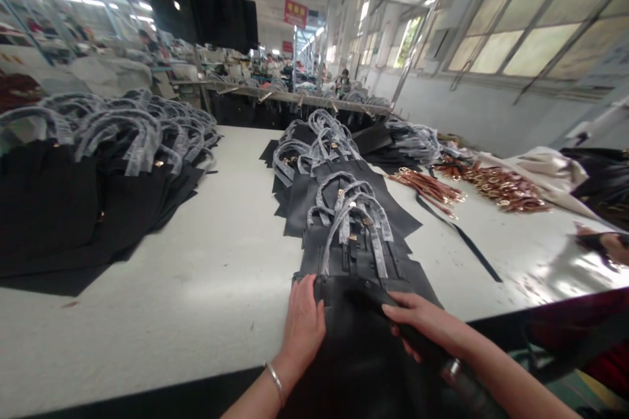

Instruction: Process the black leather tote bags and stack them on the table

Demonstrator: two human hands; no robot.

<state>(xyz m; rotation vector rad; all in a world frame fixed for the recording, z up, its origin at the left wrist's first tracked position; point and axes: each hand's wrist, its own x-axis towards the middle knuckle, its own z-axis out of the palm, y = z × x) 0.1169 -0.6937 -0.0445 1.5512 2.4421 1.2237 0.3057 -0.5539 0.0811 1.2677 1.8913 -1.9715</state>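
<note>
A black bag panel [363, 353] lies at the table's front edge, overlapping a row of similar panels. My left hand [305, 317] is at its upper left corner, fingers over the top edge and thumb on the near side. My right hand [422, 321] is closed around a long black handheld tool [432, 350] with a silver band near its rear end. The tool's front end lies over the panel's upper edge; its tip is hard to make out against the black. Just beyond, plastic-wrapped handles [356, 209] stand up from the panels, with small gold-coloured fittings between them.
More black panels with wrapped handles [122, 137] are piled on the left of the white table [236, 209]. Brown straps [427, 190] with gold-coloured rings and a black strip [466, 242] lie to the right. Another person's hand [614, 249] shows at the right edge.
</note>
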